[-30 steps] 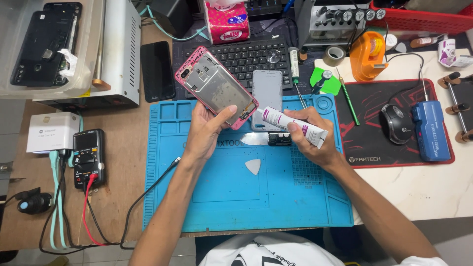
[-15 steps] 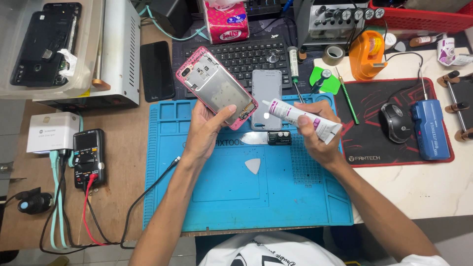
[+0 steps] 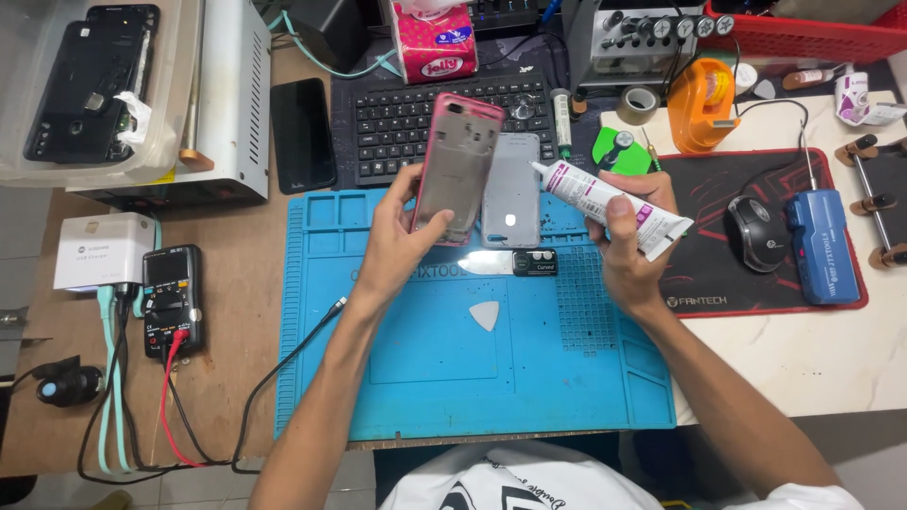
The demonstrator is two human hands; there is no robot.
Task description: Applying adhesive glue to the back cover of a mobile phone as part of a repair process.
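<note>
The wooden counter [image 3: 236, 378] carries a large blue silicone work mat [image 3: 425, 378] in front of the person, and a black mouse pad with a red edge [image 3: 718, 274] lies just to its right. A black keyboard [image 3: 416, 118] sits beyond the mat's far edge.

Over the far part of the mat, the left hand [image 3: 402, 241] is clamped on a pink-rimmed phone frame with a grey inner face [image 3: 458, 165], thumb on the near right edge and fingers behind the left edge; the frame stands nearly upright, tilted slightly right. Just beside it, a grey phone back cover [image 3: 511, 189] lies flat on the mat's far edge.

The right hand [image 3: 628, 250] is closed around a white adhesive tube with purple markings [image 3: 605, 196], held above the mat's right edge. The tube slants, its nozzle pointing up-left toward the grey cover.

On the mat near both hands lie a small black box-shaped piece [image 3: 535, 263] and, closer to the person, a white triangular plastic pick [image 3: 486, 315].
</note>
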